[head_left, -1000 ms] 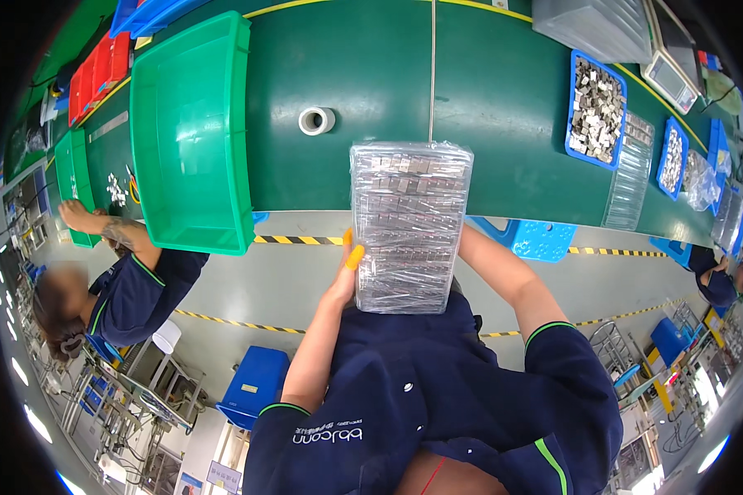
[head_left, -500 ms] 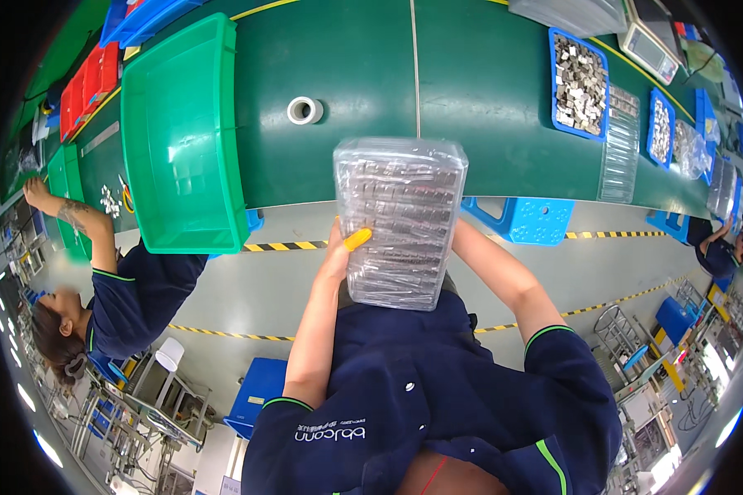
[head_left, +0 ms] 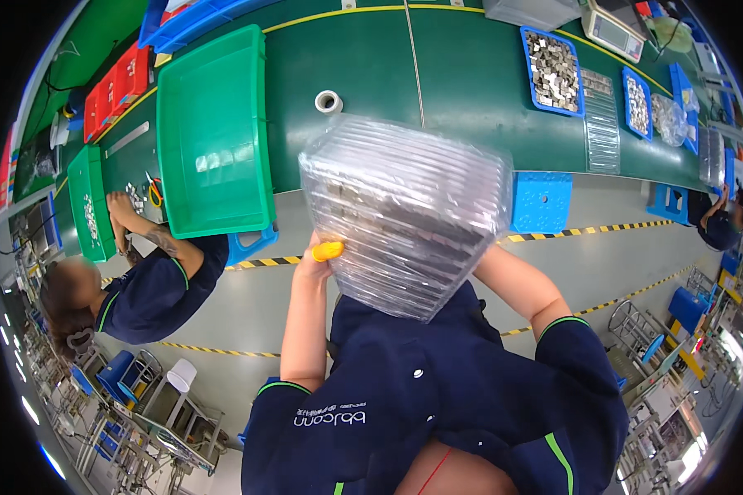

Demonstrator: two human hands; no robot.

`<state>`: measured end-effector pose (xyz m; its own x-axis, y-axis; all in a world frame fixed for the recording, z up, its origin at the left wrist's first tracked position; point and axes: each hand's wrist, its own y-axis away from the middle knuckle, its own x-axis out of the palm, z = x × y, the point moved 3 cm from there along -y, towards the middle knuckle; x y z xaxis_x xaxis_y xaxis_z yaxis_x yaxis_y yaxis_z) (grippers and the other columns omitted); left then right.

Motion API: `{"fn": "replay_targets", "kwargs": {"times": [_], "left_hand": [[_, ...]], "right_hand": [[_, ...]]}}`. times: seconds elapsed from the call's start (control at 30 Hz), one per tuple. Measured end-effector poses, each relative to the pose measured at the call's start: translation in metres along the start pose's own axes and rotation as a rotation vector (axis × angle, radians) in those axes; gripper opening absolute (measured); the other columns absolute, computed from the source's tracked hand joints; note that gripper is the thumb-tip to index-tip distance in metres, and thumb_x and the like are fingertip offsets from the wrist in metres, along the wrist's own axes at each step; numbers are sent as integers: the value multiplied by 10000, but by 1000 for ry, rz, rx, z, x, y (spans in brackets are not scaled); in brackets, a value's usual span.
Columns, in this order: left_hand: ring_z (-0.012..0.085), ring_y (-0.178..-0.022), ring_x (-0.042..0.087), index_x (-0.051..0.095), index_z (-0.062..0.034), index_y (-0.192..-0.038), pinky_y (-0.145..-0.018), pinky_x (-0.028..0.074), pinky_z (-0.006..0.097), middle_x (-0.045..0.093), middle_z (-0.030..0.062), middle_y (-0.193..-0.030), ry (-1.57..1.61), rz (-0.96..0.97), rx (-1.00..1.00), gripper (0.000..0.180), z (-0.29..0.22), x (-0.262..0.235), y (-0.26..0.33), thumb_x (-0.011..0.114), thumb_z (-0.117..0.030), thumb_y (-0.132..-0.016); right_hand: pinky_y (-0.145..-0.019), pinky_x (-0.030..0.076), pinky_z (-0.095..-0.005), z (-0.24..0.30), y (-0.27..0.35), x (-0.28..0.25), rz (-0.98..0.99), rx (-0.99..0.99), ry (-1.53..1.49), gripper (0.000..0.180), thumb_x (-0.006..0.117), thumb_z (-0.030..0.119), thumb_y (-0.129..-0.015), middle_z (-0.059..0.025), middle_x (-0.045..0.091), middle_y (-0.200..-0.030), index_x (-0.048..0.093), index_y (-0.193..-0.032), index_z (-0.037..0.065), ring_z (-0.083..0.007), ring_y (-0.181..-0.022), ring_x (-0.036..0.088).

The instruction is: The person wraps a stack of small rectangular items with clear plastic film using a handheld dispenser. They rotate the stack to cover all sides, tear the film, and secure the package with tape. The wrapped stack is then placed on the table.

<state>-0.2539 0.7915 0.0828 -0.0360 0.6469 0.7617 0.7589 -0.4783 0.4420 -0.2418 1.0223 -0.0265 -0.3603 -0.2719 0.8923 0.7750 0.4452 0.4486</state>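
Note:
In front of my chest I hold up a stack of clear plastic trays point(head_left: 404, 219), tilted, with dark rows showing through the ribbed, shiny plastic. My left hand point(head_left: 316, 260) grips its lower left side, and a yellow finger cot covers the thumb that presses on the near face. At the lower right side of the stack, my right hand point(head_left: 485, 257) supports it from behind; its fingers are hidden by the trays. Just beyond the stack, a white ring-shaped roll point(head_left: 328, 102) stands on the green table point(head_left: 462, 91).
At left sits a large green bin point(head_left: 215, 140); beside it a co-worker's hands point(head_left: 124, 213) are near small white parts and orange-handled scissors point(head_left: 154, 190). Rightward lie a blue tray of metal parts point(head_left: 551, 73), a clear tray point(head_left: 601, 124) and a scale point(head_left: 612, 33). A blue stool point(head_left: 541, 202) stands beneath the table edge.
The tray stack has turned and tilted, its far end swinging up and its right side spreading rightward. Both my hands have stayed with it. The co-worker's arm at left has drawn in nearer.

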Motion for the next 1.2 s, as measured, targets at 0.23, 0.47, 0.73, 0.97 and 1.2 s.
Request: {"fn": "replay_targets", "kwargs": {"times": [0.23,0.47,0.73,0.97,1.2], "left_hand": [[239,-1036,538,432,-4,-1226,-888,436,362,544,131,-1134,22,11,-43,746,14,4,2,731,-234,-582],[211,-1049,520,407,-11,-1244,-905,410,342,529,120,-1149,-83,-91,-97,661,25,-9,-4,672,-197,-667],[205,-1071,497,340,-9,-1290,-901,404,338,486,126,-1203,-121,-27,-91,749,16,12,-14,688,-221,-661],[214,-1077,503,360,-4,-1280,-912,400,345,506,126,-1186,-68,13,-181,773,25,-4,-29,704,-215,-620],[213,-1075,508,356,9,-1277,-916,401,337,515,126,-1176,-85,31,-170,802,25,2,-36,717,-238,-605]], "right_hand": [[-985,344,-435,-5,20,14,27,-52,11,578,649,365,-746,-109,519,-1163,455,-1228,111,-285,-1104,469],[-987,343,-434,-6,5,15,52,-59,5,582,659,361,-739,-109,522,-1160,458,-1226,114,-284,-1102,470],[-988,342,-433,-5,8,23,74,-71,-24,586,671,356,-731,-110,526,-1155,462,-1224,117,-284,-1099,472],[-990,341,-433,33,-9,62,222,-133,20,590,681,352,-725,-110,529,-1152,465,-1223,119,-283,-1097,474],[-991,341,-432,77,-56,130,465,-177,112,595,691,348,-718,-110,532,-1148,468,-1221,122,-283,-1095,476]]}}
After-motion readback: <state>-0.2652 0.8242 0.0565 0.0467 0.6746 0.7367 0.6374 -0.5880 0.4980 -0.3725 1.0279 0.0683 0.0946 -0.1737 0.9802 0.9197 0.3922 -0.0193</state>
